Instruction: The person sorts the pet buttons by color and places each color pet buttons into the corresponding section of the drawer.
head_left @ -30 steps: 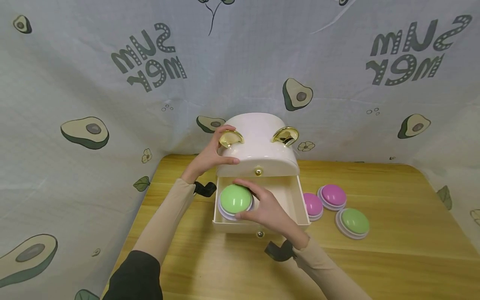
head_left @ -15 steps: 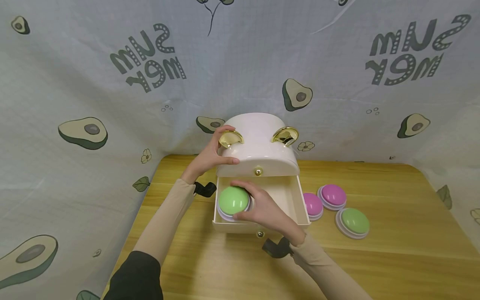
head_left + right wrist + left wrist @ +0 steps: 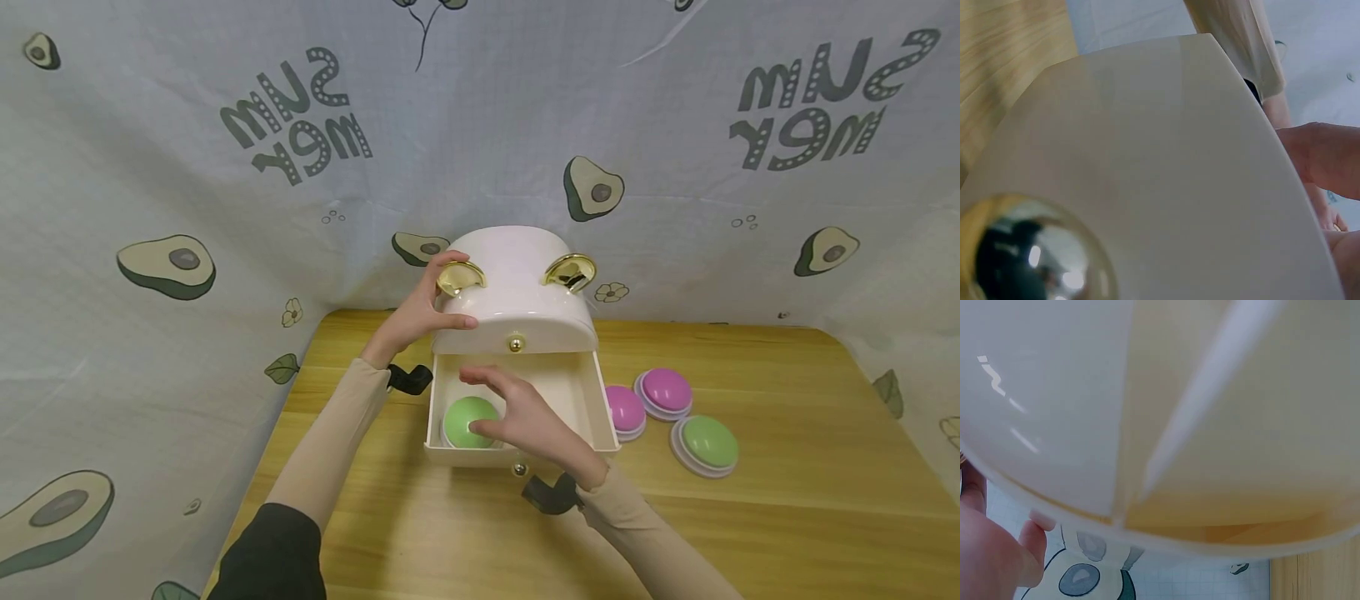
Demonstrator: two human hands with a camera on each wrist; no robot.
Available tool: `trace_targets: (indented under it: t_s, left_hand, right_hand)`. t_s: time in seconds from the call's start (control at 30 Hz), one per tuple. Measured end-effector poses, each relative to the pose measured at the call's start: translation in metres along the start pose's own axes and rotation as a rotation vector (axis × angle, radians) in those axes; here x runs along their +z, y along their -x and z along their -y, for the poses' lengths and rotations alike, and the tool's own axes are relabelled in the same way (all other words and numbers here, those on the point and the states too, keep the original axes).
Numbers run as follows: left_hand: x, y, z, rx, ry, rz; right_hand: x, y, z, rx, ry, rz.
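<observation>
Where overlapping, dome [image 3: 458, 419] beneath right hand [image 3: 528, 419]

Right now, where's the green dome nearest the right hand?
In head view, the green dome sits inside the open drawer, front left, partly behind the right hand.

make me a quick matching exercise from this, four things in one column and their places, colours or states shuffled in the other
Column one
1. left hand
2. drawer
3. far-right dome
4. right hand

Column two
A. green, on the table
B. over the drawer
C. pulled open
D. on the white box, beside a gold ear

Right pairs: 1-D, 2-C, 3-A, 4-B
</observation>
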State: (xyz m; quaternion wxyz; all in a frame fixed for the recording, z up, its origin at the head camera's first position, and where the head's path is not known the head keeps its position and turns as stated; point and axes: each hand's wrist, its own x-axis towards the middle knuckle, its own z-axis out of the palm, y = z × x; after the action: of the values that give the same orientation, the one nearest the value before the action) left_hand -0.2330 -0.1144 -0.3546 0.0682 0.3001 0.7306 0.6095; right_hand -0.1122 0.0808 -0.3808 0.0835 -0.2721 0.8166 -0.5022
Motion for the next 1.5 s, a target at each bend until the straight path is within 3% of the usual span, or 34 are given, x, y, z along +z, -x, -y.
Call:
trace_targets:
  t_s: [0.13, 0.37, 0.7, 0.97, 1.2, 1.5]
  left_hand:
    - [0.000, 0.000, -0.004, -0.016, 0.010, 0.000]
    - [0.004, 0.006, -0.029, -0.016, 0.016, 0.009]
    - [0.000, 0.000, 0.001, 0.034, 0.011, -0.006]
    - [0.000, -0.001, 0.003, 0.053, 0.006, 0.001]
    - [0.001, -0.001, 0.002, 0.026, -0.007, -0.002]
    - [0.002, -0.002, 0.000, -0.019, 0.017, -0.005]
  right_hand:
    - [0.000, 0.000, 0.001, -0.003, -0.020, 0.019]
    - [0.001, -0.001, 0.002, -0.019, -0.012, 0.040]
    - [-0.012, 0.007, 0.006, -0.036, -0.070, 0.013]
    - [-0.031, 0.022, 0.010, -0.069, -0.119, -0.076]
    - [-0.049, 0.035, 0.010, -0.139, -0.152, -0.152]
    - [-0.072, 0.055, 0.008, -0.127, -0.152, -0.206]
